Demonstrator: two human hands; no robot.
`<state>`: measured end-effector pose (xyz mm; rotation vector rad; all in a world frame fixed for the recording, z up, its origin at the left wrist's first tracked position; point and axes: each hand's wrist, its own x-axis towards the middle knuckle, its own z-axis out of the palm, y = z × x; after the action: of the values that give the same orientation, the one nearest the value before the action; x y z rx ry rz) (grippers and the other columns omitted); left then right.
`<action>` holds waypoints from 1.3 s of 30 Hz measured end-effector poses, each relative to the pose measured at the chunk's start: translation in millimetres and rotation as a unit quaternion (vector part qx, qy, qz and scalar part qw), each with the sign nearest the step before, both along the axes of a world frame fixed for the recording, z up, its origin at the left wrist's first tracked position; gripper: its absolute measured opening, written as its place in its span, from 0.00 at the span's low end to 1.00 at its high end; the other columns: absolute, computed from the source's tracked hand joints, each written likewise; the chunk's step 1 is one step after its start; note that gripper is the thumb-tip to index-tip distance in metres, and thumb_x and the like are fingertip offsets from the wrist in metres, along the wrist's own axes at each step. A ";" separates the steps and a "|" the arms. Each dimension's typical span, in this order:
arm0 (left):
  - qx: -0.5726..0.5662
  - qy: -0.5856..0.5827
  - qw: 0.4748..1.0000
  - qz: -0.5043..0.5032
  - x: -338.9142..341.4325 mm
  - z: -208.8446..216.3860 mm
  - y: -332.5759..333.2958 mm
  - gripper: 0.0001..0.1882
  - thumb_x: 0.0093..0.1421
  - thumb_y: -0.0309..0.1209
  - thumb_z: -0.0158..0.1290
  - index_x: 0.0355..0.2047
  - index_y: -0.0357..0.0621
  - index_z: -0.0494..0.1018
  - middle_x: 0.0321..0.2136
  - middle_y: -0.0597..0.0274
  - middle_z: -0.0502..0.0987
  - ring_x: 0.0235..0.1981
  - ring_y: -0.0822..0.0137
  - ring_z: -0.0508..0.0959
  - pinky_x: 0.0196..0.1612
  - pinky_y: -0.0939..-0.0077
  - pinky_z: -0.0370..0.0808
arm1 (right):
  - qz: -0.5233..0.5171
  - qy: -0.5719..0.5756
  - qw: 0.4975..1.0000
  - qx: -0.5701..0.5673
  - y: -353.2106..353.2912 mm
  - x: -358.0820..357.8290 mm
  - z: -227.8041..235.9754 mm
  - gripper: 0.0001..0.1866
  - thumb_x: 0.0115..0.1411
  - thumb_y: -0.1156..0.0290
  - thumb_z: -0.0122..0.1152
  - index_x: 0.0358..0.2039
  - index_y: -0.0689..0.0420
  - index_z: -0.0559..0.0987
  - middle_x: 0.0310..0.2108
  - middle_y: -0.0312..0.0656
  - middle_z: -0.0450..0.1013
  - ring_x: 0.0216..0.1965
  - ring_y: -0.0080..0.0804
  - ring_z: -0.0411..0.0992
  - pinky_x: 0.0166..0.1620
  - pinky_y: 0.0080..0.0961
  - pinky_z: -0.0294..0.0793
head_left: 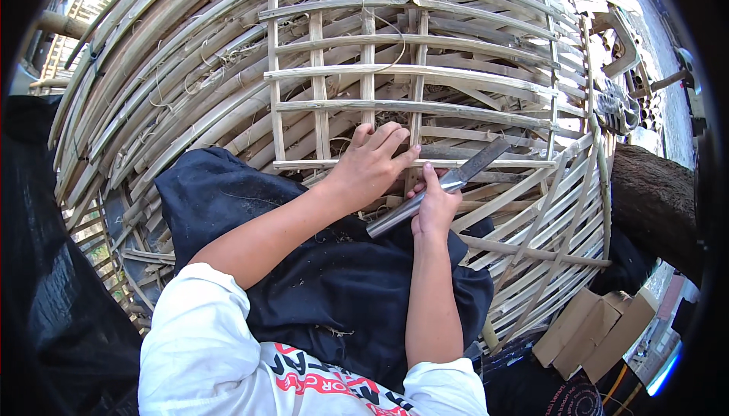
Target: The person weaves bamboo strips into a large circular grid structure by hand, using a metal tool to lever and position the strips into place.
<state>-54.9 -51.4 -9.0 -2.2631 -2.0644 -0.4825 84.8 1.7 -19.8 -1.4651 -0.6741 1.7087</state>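
Shirt: nearest the cam; white w/ red & black print, short sleeves, the person's bare forearms reaching fwd from it.
L hand: at lower edge of the lattice, fingers bent & spread over the vert. slats by the bottom cross slat; can't tell if it grips a slat or only presses.
R hand: just R of & a bit below L hand, closed round the tool, thumb laid along it.
Tool: metal, round shiny handle + flat dark blade; held at a slant, handle end low L nr the L wrist, blade up to the R, over the bottom cross slat in this view; contact w/ it unclear.
Lattice: directly in front of both hands; pale split strips, vert. ones crossed by approx. horiz. ones; a thin loose fibre loops over its upper part.
Black cloth: spread over the lap, under the forearms, w/ a few pale shavings on it.
Strip pile: long curved strips, behind & L of the lattice.
Slatted panel: R of the person, strips crossing diagonally.
Log: thick, dark, far R.
Cardboard box: brown, flaps up, lower R.
Black sheet: far L.
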 end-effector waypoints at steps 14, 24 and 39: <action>0.043 -0.063 0.997 -0.032 -14.6 -16.6 7.7 0.27 0.45 0.37 0.68 0.49 0.58 0.79 0.59 0.67 0.71 0.60 0.65 0.69 0.64 0.56 0.56 | 0.004 -0.007 0.999 -0.042 1.2 -2.8 4.5 0.10 0.60 0.72 0.68 0.31 0.56 0.73 0.20 0.35 0.69 0.16 0.25 0.68 0.20 0.25 0.70; 0.033 -0.103 0.994 -0.027 -13.6 -14.3 7.7 0.24 0.49 0.36 0.66 0.49 0.59 0.80 0.60 0.68 0.72 0.58 0.65 0.71 0.63 0.58 0.57 | 0.001 -0.003 1.000 -0.028 1.9 1.0 -1.7 0.11 0.60 0.72 0.69 0.33 0.56 0.72 0.20 0.34 0.67 0.16 0.24 0.67 0.20 0.24 0.70; 0.057 -0.105 0.992 -0.027 -14.1 -15.9 9.8 0.24 0.49 0.35 0.67 0.50 0.57 0.80 0.57 0.68 0.77 0.58 0.64 0.74 0.63 0.58 0.60 | -0.015 0.014 0.999 -0.036 1.3 1.2 3.8 0.10 0.59 0.73 0.69 0.33 0.59 0.74 0.21 0.36 0.71 0.17 0.22 0.68 0.21 0.22 0.70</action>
<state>-69.0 -41.6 -24.9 -2.2950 -2.0075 -0.8525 86.0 3.0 -16.1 -1.4914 -0.5780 1.7438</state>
